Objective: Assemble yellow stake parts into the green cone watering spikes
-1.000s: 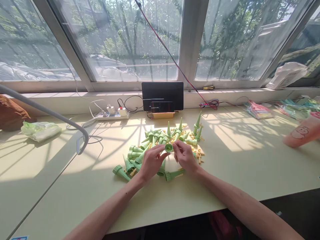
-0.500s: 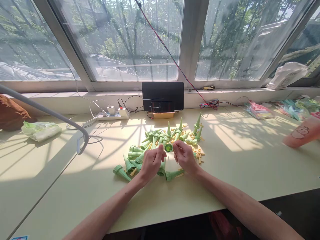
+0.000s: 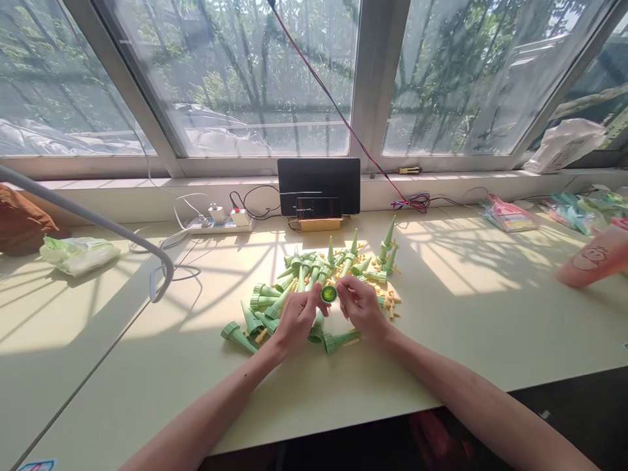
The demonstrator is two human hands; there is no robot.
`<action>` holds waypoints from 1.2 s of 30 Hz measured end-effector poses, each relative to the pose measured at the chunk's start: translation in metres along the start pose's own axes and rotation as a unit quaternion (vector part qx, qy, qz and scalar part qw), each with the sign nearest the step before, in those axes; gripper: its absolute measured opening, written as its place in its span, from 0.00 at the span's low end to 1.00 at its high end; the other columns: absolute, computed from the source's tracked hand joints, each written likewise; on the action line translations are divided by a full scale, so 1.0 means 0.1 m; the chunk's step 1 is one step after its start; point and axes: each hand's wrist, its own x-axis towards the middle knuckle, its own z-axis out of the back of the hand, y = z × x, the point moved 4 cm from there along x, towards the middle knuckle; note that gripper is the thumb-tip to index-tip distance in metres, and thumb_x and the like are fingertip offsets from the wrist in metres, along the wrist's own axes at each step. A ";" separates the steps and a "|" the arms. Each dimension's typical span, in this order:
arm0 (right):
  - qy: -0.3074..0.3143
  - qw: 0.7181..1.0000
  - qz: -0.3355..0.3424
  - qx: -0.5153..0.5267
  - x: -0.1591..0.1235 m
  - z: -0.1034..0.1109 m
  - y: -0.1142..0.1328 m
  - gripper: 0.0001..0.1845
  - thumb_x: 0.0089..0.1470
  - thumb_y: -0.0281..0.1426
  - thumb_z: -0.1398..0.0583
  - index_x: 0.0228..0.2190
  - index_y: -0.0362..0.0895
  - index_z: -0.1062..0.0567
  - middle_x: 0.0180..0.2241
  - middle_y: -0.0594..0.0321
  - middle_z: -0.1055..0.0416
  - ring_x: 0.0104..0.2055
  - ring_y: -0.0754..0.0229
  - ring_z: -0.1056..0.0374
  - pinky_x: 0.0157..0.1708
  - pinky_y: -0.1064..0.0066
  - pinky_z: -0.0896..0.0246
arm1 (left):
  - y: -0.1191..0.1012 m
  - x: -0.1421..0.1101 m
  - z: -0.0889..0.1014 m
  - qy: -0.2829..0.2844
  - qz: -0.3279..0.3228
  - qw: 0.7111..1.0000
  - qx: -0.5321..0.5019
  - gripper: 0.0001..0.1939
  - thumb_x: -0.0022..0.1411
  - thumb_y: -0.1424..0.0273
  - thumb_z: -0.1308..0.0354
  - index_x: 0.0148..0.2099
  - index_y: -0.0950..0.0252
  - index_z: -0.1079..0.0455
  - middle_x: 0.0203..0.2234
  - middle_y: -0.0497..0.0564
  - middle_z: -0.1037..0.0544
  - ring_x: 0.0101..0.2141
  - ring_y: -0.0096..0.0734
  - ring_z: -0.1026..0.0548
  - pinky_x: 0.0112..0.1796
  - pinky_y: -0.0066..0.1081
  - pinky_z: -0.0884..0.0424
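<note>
A green plastic watering spike (image 3: 329, 294) is held between my hands, its round hollow end facing me. My left hand (image 3: 298, 316) is closed on its left side, with thumb and fingers at the rim. My right hand (image 3: 362, 305) is pinched close to the spike's right side; whatever its fingertips hold is hidden. Around and behind my hands lies a pile of similar green spikes (image 3: 267, 303), some standing point up and others on their sides. Small yellow valve-like pieces (image 3: 391, 305) are mixed among them. Another spike (image 3: 338, 342) lies just in front of my hands.
Behind the pile, a dark tablet (image 3: 318, 176) and a phone (image 3: 318, 208) lean on a small stand. A power strip (image 3: 220, 224) with cables sits left of them. A grey curved bar (image 3: 112, 219) reaches in from the left. A pink cup (image 3: 593, 258) lies at right.
The held spike has tilted and shifted slightly left, closer into my left hand's fingers. My right hand has moved very little. The pile looks the same.
</note>
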 end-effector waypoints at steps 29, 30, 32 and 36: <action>-0.020 0.998 -0.043 0.040 0.02 0.04 -0.07 0.18 0.62 0.45 0.45 0.28 0.45 0.33 0.21 0.70 0.45 0.18 0.69 0.48 0.15 0.75 0.49 | -0.04 0.01 0.00 0.034 -0.105 0.993 0.038 0.13 0.63 0.62 0.43 0.43 0.67 0.29 0.17 0.41 0.41 0.17 0.19 0.46 0.19 0.22 0.48; -0.019 0.998 -0.042 0.038 0.03 0.04 -0.07 0.18 0.61 0.45 0.45 0.27 0.45 0.33 0.21 0.70 0.45 0.18 0.69 0.48 0.15 0.75 0.50 | -0.04 0.01 0.01 0.030 -0.114 0.992 0.044 0.13 0.63 0.62 0.43 0.43 0.67 0.29 0.18 0.42 0.39 0.18 0.19 0.45 0.19 0.22 0.47; -0.019 0.998 -0.042 0.034 0.03 0.05 -0.07 0.19 0.61 0.45 0.45 0.27 0.45 0.33 0.20 0.70 0.45 0.18 0.69 0.48 0.15 0.75 0.50 | -0.04 0.01 0.01 0.023 -0.130 0.990 0.057 0.12 0.63 0.63 0.42 0.43 0.67 0.29 0.21 0.44 0.34 0.18 0.18 0.43 0.20 0.22 0.45; -0.023 0.998 -0.042 0.027 0.04 0.05 -0.07 0.19 0.61 0.45 0.45 0.26 0.45 0.34 0.20 0.70 0.46 0.17 0.69 0.48 0.15 0.75 0.51 | -0.03 0.01 0.00 0.011 -0.152 0.985 0.076 0.12 0.63 0.65 0.41 0.46 0.65 0.28 0.29 0.48 0.29 0.21 0.18 0.39 0.21 0.22 0.40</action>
